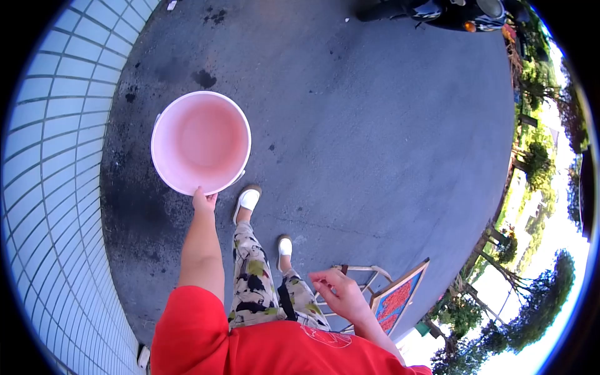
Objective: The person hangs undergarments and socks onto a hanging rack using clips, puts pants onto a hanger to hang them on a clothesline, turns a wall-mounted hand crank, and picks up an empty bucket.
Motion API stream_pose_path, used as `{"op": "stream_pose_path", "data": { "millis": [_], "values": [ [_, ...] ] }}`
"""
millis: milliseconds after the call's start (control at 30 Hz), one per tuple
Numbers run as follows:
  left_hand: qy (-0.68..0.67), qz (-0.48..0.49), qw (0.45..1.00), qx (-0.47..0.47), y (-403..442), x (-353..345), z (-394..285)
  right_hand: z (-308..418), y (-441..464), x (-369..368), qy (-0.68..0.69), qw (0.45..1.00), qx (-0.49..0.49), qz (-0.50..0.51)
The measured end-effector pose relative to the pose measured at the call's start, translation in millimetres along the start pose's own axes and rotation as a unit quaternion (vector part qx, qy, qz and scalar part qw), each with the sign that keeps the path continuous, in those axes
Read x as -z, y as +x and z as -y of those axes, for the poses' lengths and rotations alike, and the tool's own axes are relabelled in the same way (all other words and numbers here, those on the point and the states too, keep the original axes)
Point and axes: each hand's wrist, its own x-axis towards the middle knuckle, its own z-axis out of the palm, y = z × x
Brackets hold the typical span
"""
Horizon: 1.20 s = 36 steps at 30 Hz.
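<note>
A pink bucket [203, 140] hangs out in front of my body, its open mouth facing the camera and nothing visible inside. My left hand [204, 200] grips the near edge of its rim, with the thumb over the lip. A handle runs along the outside of the bucket at its lower right. My right hand [337, 292] is away from the bucket, to the right of my legs, with its fingers loosely curled and apart and nothing seen in them.
A tiled wall [59, 156] curves along the left. Dark pavement [375, 137] spreads ahead, with a motorcycle [431, 9] at the top right. A metal rack [362, 275] and a framed tray of red pieces [395, 304] stand beside my right hand. Trees line the right edge.
</note>
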Motion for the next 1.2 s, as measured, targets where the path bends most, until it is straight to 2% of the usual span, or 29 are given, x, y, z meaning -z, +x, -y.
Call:
{"op": "stream_pose_path", "data": {
  "millis": [133, 267, 400, 467, 500, 567, 633, 700, 867, 967, 1000, 1033, 1100, 1133, 1200],
  "values": [
    [0.102, 0.051, 0.990, -0.081, -64, -73, -25, 18, -3, 19, -0.001, 0.999, 0.044, -0.013],
    [0.126, -0.008, 0.980, -0.152, -134, -136, -62, 33, -21, 53, 0.003, 0.995, 0.096, -0.032],
    [0.150, -0.024, 0.973, -0.176, -206, -143, -77, 25, -55, 102, -0.011, 0.991, 0.112, -0.076],
    [0.210, 0.068, 0.958, -0.183, -235, -136, -69, 18, -74, 130, -0.010, 0.987, 0.116, -0.113],
    [0.236, 0.076, 0.950, -0.188, -255, -138, -59, 14, -83, 145, -0.016, 0.986, 0.111, -0.127],
    [0.276, 0.084, 0.935, -0.209, -306, -158, -26, 5, -99, 177, -0.015, 0.979, 0.118, -0.167],
    [0.298, 0.099, 0.920, -0.233, -351, -196, 16, -7, -115, 210, -0.025, 0.983, 0.081, -0.162],
    [0.337, 0.088, 0.892, -0.288, -383, -235, 53, -22, -124, 245, 0.002, 0.976, 0.103, -0.194],
    [0.400, 0.172, 0.832, -0.345, -468, -370, 143, -87, -123, 352, 0.023, 0.961, 0.137, -0.237],
    [0.439, 0.249, 0.792, -0.344, -538, -444, 218, -134, -117, 437, 0.002, 0.949, 0.157, -0.272],
    [0.438, 0.289, 0.778, -0.345, -567, -472, 252, -140, -119, 469, -0.014, 0.961, 0.103, -0.257],
    [0.444, 0.320, 0.763, -0.344, -593, -494, 281, -150, -121, 499, -0.009, 0.960, 0.107, -0.259],
    [0.464, 0.358, 0.724, -0.364, -632, -544, 336, -170, -127, 556, 0.001, 0.939, 0.133, -0.317],
    [0.469, 0.358, 0.722, -0.361, -654, -567, 365, -178, -129, 585, 0.011, 0.931, 0.132, -0.339],
    [0.472, 0.438, 0.675, -0.360, -702, -610, 417, -202, -124, 633, 0.035, 0.921, 0.125, -0.368]
  ]
}}
